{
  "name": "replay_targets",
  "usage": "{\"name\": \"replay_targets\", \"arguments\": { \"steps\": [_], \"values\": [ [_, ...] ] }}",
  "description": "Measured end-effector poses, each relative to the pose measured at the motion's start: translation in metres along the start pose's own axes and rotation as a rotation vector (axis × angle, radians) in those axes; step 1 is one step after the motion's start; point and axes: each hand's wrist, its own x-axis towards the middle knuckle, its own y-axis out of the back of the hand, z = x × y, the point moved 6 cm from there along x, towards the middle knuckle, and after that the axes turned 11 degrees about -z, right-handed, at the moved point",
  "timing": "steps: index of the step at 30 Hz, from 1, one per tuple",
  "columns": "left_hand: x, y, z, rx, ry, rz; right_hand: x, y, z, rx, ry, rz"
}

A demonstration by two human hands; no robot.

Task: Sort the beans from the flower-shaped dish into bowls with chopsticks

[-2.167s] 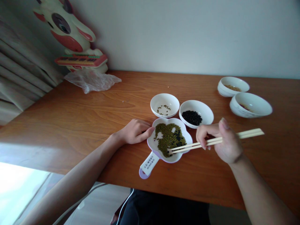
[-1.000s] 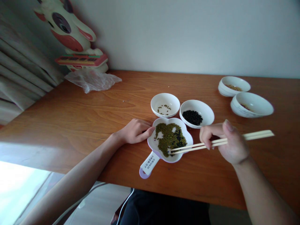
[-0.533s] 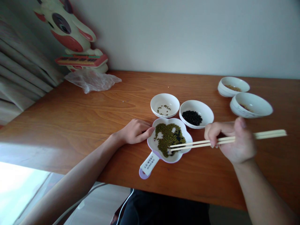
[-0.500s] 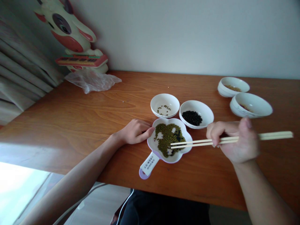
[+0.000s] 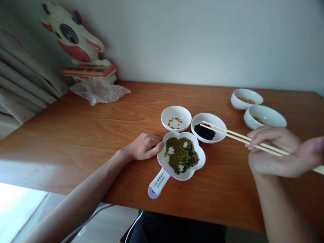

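Observation:
My right hand (image 5: pixel 275 152) is closed around a pair of chopsticks (image 5: pixel 236 136). Their tips are a little apart, over the white bowl (image 5: pixel 219 124) of black beans (image 5: pixel 206 132); whether anything is between them I cannot make out. My left hand (image 5: pixel 145 146) lies on the table with its thumb at the left rim of a flower-shaped dish (image 5: pixel 201 160), fingers curled beside it. The dish has a purple edge and a labelled handle (image 5: pixel 159 183). It holds green beans (image 5: pixel 178 152) with black ones mixed in on the right. Just behind it, another white bowl (image 5: pixel 177 111) holds scattered green beans.
Two more white bowls, one farther back (image 5: pixel 244 105) and one nearer (image 5: pixel 270 114), stand at the back right with small contents. A cow-shaped toy keyboard (image 5: pixel 88 69) and a crumpled plastic bag (image 5: pixel 101 92) are at the back left, near a curtain (image 5: pixel 25 81).
The chopsticks have gone from the flower-shaped dish up and back to the bowl of black beans, and my right hand has turned palm-up. My left hand has stayed at the dish.

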Motion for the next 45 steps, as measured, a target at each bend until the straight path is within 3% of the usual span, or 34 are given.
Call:
{"name": "replay_targets", "arguments": {
  "steps": [4, 8, 11, 14, 18, 23, 31, 45],
  "values": [
    [0.0, 0.001, 0.001, -0.008, -0.005, 0.004, 0.009, 0.004, 0.001, 0.154, -0.057, 0.022],
    [-0.001, -0.001, -0.001, -0.005, 0.001, -0.012, 0.013, -0.017, 0.005, 0.358, -0.218, -0.285],
    [-0.001, -0.002, -0.003, -0.003, 0.014, -0.019, 0.003, -0.039, 0.008, 0.386, -0.327, -0.509],
    [-0.001, -0.001, -0.002, -0.007, 0.007, -0.018, -0.012, -0.058, 0.014, 0.357, -0.428, -0.639],
    [0.0, -0.001, 0.0, -0.041, -0.027, -0.019, -0.024, -0.071, 0.019, 0.284, -0.452, -0.761],
    [0.0, -0.001, 0.0, -0.051, -0.033, -0.02, -0.025, -0.074, 0.02, 0.189, -0.429, -0.798],
    [-0.001, -0.003, -0.003, -0.049, -0.033, -0.011, -0.022, -0.066, 0.023, 0.228, -0.416, -0.718],
    [-0.002, -0.002, -0.002, -0.06, 0.0, -0.018, -0.026, -0.073, 0.017, 0.255, -0.38, -0.795]
  ]
}}
